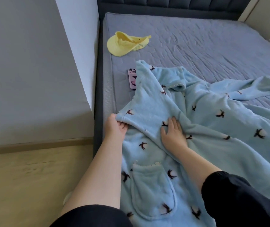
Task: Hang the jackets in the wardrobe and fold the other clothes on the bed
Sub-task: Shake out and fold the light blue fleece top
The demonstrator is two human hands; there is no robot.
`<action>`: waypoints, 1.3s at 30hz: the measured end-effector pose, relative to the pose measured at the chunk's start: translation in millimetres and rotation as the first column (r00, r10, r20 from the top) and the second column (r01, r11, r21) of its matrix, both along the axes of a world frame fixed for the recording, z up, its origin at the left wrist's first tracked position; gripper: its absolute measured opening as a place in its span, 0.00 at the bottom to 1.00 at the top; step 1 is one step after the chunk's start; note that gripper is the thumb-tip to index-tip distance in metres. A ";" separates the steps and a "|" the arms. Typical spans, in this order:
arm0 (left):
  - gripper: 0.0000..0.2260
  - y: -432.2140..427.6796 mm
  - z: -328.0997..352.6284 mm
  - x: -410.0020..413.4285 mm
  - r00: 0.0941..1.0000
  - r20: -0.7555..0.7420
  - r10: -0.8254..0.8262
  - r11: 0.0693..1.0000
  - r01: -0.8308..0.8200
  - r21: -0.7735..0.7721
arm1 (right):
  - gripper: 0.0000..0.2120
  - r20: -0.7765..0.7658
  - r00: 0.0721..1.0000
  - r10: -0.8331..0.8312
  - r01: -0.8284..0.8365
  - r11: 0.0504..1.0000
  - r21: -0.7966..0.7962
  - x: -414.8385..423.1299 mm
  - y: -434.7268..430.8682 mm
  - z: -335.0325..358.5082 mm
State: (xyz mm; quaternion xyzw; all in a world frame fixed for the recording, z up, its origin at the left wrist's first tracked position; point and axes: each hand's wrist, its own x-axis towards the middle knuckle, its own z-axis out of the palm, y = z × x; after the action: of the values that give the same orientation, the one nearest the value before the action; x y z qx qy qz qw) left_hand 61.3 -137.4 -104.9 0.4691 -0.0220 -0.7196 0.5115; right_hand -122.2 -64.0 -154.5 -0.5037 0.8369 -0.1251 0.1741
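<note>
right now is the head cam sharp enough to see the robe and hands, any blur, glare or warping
Head view: light is soft and even, no glare; the blue robe and both hands, left hand and right hand, read clearly, with slight softness on the floor; wide-angle warping bends the bed frame edge.

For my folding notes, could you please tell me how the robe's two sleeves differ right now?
The left sleeve is folded in across the light blue robe; the right sleeve lies stretched outward on the mattress. The left hand grips the left sleeve's cuff, while the right sleeve's cuff lies untouched. Both share the same dark print.
</note>
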 end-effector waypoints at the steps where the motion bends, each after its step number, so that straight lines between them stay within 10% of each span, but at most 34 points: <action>1: 0.10 1.6 1.9 -1.2 0.982 0.188 -0.013 1.000 0.016 -0.015 | 0.28 -0.032 0.999 0.027 -0.027 1.000 0.012 0.6 1.2 1.3; 2: 0.08 3.6 2.5 -2.2 0.912 0.409 0.002 0.999 0.018 -0.044 | 0.28 -0.059 0.997 0.057 -0.055 0.998 0.021 0.0 2.1 3.4; 4: 0.03 7.4 3.4 -6.6 0.499 0.855 0.140 0.972 0.097 -0.216 | 0.26 -0.105 0.987 0.123 -0.126 0.992 -0.018 -1.9 4.3 9.1; 5: 0.02 9.7 4.6 -13.5 0.285 0.913 0.291 0.900 0.241 -0.363 | 0.24 -0.149 0.976 0.159 -0.172 0.982 -0.074 -2.0 5.3 12.5; 7: 0.11 11.6 0.5 -38.9 0.140 0.882 0.449 0.601 0.683 -0.415 | 0.20 -0.281 0.938 0.204 -0.260 0.948 -0.182 -1.0 5.7 15.8; 9: 0.20 15.5 -12.8 -54.2 -0.089 0.928 0.363 0.400 0.914 -0.068 | 0.20 -0.391 0.906 0.162 -0.243 0.955 -0.168 -8.1 5.3 15.3; 13: 0.25 24.8 -56.3 -39.5 -0.469 0.875 0.119 0.408 0.827 0.388 | 0.27 -0.373 0.923 0.096 -0.028 0.982 0.185 -45.1 11.1 8.9; 18: 0.26 26.6 -42.4 -64.7 -0.500 0.862 0.086 0.496 0.771 0.398 | 0.24 -0.233 0.950 0.210 -0.179 0.973 0.149 -58.6 14.6 29.2; 26: 0.28 75.0 -29.0 -134.1 -0.371 0.928 0.025 0.283 0.893 0.349 | 0.18 -0.475 0.876 0.077 -0.137 0.986 -0.094 -125.2 20.6 89.2; 31: 0.33 92.7 -10.4 -206.4 -0.113 0.966 -0.232 0.186 0.970 0.158 | 0.21 0.007 0.979 -0.205 0.205 0.971 -0.121 -179.4 14.6 112.1; 39: 0.40 92.0 -46.5 -231.9 -0.128 0.938 -0.321 0.186 0.963 0.195 | 0.21 0.784 0.380 -0.490 0.681 0.723 0.122 -249.5 -28.0 84.0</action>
State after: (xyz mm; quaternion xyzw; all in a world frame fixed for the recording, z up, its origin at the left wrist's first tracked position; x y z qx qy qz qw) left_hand -170.6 -45.4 -151.4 0.4628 -0.7598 -0.4553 0.0350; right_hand -371.7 -92.1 -70.4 -0.0829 0.7796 -0.4735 0.4014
